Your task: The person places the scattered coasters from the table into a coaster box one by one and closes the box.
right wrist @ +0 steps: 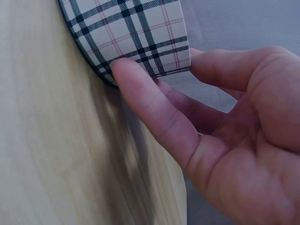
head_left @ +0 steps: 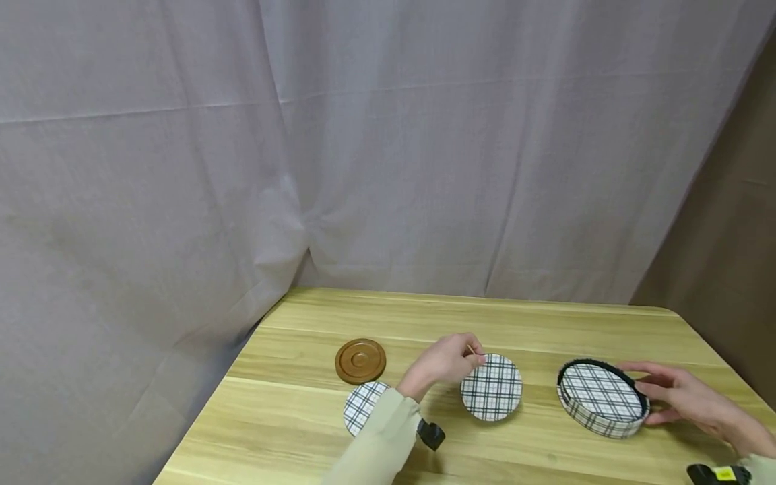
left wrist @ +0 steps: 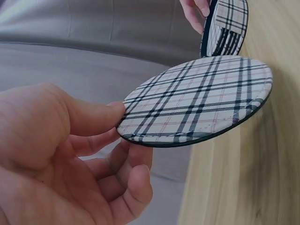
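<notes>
A round plaid coaster [head_left: 492, 391] is pinched at its edge between the thumb and fingers of my left hand [head_left: 451, 357]. In the left wrist view the coaster [left wrist: 197, 101] is raised off the wooden surface and tilted. On the right, my right hand [head_left: 682, 397] grips the side of a round plaid coaster holder [head_left: 612, 429] with a dark inner rim. Inside that holder lies a plaid coaster [head_left: 600, 391]. The right wrist view shows fingers against the holder's plaid wall [right wrist: 136, 33]; the rest of the holder is out of frame there.
Another plaid coaster [head_left: 362, 404] lies on the wooden table [head_left: 291, 404], partly covered by my left sleeve. Behind it sits a brown round wooden coaster [head_left: 360, 362]. A grey curtain [head_left: 394, 168] hangs along the table's back edge.
</notes>
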Demonstrator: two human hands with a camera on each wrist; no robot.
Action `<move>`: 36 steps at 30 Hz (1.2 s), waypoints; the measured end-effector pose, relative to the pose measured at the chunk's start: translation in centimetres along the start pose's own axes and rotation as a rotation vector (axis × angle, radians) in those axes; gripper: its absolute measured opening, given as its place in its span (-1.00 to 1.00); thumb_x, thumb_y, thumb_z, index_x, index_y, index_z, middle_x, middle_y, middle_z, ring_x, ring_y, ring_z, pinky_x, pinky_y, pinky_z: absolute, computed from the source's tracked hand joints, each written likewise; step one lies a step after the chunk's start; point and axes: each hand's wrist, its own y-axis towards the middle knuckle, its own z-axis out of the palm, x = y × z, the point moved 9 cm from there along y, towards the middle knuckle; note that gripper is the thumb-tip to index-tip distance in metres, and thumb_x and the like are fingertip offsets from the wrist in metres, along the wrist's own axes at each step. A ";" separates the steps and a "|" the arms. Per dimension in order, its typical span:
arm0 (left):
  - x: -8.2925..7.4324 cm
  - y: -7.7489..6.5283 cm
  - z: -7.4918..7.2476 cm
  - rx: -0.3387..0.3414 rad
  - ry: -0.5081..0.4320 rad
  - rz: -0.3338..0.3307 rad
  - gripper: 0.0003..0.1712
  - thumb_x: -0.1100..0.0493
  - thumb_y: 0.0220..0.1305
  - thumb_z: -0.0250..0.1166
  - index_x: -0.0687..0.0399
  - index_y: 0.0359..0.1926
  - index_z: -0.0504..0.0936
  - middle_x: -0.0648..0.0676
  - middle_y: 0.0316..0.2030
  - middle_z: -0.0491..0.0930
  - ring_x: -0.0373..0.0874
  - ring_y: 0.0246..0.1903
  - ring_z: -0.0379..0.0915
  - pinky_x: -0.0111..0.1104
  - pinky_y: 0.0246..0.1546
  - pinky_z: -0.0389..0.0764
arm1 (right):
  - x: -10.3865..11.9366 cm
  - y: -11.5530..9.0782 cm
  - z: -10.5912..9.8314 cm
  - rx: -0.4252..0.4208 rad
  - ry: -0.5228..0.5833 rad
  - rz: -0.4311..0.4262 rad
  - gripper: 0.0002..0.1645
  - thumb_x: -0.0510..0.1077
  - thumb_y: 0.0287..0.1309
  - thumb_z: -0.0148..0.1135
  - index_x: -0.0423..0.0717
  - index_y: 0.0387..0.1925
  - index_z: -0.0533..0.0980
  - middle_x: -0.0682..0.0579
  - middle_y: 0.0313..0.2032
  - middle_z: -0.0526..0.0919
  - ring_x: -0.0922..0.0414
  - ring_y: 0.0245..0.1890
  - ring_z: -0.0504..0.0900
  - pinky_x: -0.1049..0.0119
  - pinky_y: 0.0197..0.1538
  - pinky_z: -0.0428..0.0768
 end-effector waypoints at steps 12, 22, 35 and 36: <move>-0.6 1.7 1.6 -0.069 -0.225 -0.080 -0.93 0.17 0.35 0.25 0.05 -0.26 0.61 -0.06 -0.47 0.59 -0.29 -0.50 0.48 -0.48 -0.47 0.50 | 0.0 0.3 -0.3 -0.023 -0.016 0.036 -0.45 -0.20 0.49 -0.09 0.63 0.13 0.44 0.30 -0.08 0.60 0.07 -0.16 0.70 0.11 -0.19 0.72; -0.7 2.9 2.6 -0.149 -0.443 -0.125 -0.94 0.23 0.31 0.29 0.11 -0.32 0.62 -0.01 -0.54 0.60 0.03 -0.42 0.68 -0.30 -0.46 0.67 | 0.0 0.3 -0.3 -0.022 -0.023 0.029 -0.45 -0.21 0.50 -0.10 0.62 0.14 0.43 0.33 -0.07 0.58 0.08 -0.14 0.69 0.10 -0.17 0.72; -0.8 4.8 6.5 -0.176 -0.749 -0.201 -0.93 0.38 0.24 0.31 0.20 -0.39 0.62 0.07 -0.58 0.61 0.19 -0.39 0.70 0.02 -0.26 0.69 | -0.3 0.0 -0.3 -0.031 -0.043 0.021 -0.44 -0.22 0.49 -0.10 0.60 0.18 0.41 0.44 -0.06 0.57 0.13 -0.13 0.68 0.10 -0.17 0.72; -1.0 4.9 6.8 -0.176 -0.764 -0.209 -0.92 0.39 0.24 0.31 0.20 -0.39 0.62 0.08 -0.58 0.61 0.21 -0.38 0.69 0.03 -0.24 0.69 | -0.4 -0.1 -0.3 -0.036 -0.045 0.025 -0.44 -0.21 0.49 -0.10 0.60 0.17 0.42 0.43 -0.07 0.56 0.14 -0.13 0.67 0.10 -0.17 0.72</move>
